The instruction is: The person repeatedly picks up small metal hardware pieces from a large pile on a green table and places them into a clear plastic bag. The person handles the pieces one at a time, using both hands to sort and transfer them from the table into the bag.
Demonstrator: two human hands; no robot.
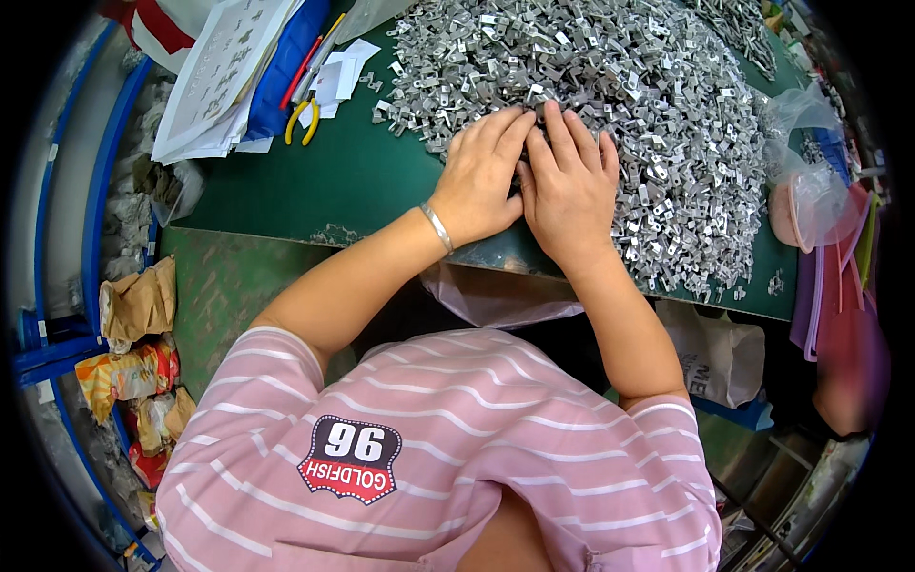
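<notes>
A wide heap of small silver metal clips or brackets [686, 143] covers much of the green tabletop [276, 195]. At its near-left edge, both hands rest on the parts, side by side with fingertips pointing away. My left hand [481, 176], with a silver bangle at the wrist, has its fingers stretched out over the pieces. Beside it, my right hand [572, 195] lies palm down, its fingers extended and slightly apart. The two thumbs nearly meet above the table's front edge. Whatever parts lie under the palms are hidden; neither hand visibly grips one.
Yellow-handled pliers [311, 119], a red pen [302, 71], a blue folder [276, 100] and papers [214, 76] lie at the far left. Clear plastic bags [810, 119] hang at the right. Blue shelving [91, 191] stands left, near a brown paper bag [138, 303]. A sack [720, 353] sits below the table.
</notes>
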